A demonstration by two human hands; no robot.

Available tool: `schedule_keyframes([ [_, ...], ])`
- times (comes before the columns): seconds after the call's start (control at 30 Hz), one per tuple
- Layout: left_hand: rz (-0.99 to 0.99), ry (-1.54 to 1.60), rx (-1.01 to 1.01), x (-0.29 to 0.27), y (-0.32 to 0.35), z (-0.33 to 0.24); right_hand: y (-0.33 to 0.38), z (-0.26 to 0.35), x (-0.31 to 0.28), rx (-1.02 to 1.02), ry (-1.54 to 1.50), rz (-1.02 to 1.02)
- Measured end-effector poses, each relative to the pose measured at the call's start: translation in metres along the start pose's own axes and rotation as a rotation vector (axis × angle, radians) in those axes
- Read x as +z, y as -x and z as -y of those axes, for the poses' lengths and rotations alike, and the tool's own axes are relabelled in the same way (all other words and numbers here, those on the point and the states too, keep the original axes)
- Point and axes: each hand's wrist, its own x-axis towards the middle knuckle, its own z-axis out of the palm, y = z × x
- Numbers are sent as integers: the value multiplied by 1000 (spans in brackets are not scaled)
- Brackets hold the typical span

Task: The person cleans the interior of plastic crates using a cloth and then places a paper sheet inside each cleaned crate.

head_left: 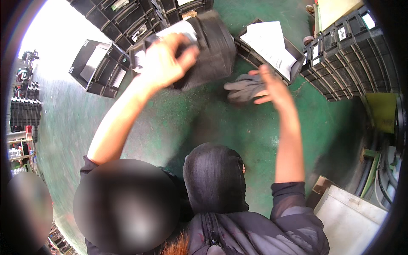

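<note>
Green floor point(144, 127) spreads across the middle. A row of ribbed black crates point(352, 55) stands at upper right, and more dark crates point(114, 21) fill the upper left. A white box point(348, 216) sits at lower right. Near the top centre is a tilted, motion-blurred black bin point(214, 46), with the left hand point(170, 61) over its left part, thumb apart from the fingers; I cannot tell whether they grip it. Left of that stands a smaller bin point(100, 87), and to its right an open bin point(250, 55) holds white papers point(270, 40). The right hand point(274, 87), just below the open bin, has its thumb and fingers closed loosely around a grey glove point(244, 89), which sticks out leftward above the floor.
</note>
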Motion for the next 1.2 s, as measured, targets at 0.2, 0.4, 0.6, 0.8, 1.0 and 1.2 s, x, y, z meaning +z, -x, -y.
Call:
schedule_keyframes([
  [0.2, -44, 844, -981, -16, -20, 101, 26, -12, -111, 142, 763, -271],
  [0.4, -309, 1448, -1279, 128, 101, 185, 51, -15, -151, 60, 182, -134],
  [0.6, -448, 935, -1433, 187, 160, 143, 82, 3, -187, 95, 2, -299],
  [0.8, -280, 544, -1191, 202, 183, 146, 94, 75, -176, -20, 291, -461],
  [1.0, -231, 366, -1098, 181, 172, 135, 110, 138, -172, -252, -74, -397],
  [1.2, -202, 188, -1133, 187, 154, 117, 48, 136, -73, -212, -150, -474],
])
